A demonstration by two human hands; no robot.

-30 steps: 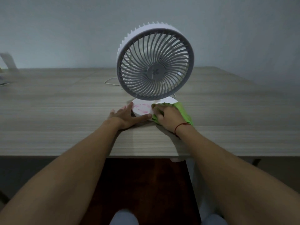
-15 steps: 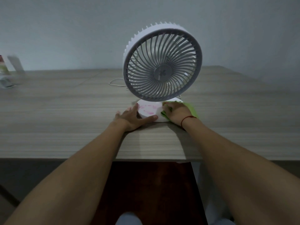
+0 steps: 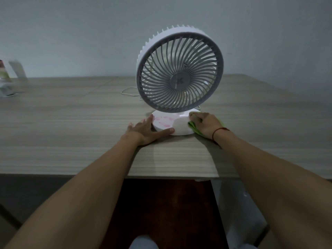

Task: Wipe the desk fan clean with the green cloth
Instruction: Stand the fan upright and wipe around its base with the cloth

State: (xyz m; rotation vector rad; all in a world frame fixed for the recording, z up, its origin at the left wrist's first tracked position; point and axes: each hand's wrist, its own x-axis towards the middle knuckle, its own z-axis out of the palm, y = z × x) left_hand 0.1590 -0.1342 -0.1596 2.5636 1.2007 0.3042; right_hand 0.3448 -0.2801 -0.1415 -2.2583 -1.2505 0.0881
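The wood-grain tabletop (image 3: 71,132) spans the whole view; its near edge runs under both forearms and its far edge meets the pale wall. Bare surface lies open to the left and to the right of the desk fan (image 3: 179,80), which stands upright right of centre, nearer the front edge than the wall. Its grey grille faces the camera, and its round white base (image 3: 179,125) carries pink smears on top.

The left hand (image 3: 143,131) lies flat on the tabletop, its grip open around nothing: straight fingers touch the base's left rim and the thumb runs along the front rim. The right hand (image 3: 206,124) has its grip curled on the green cloth (image 3: 193,127), pressing it against the base's right side.

A blurred stand (image 3: 17,71) sits at the far left edge. A thin white cable (image 3: 127,92) loops behind the fan. A red string (image 3: 220,131) circles the right wrist.
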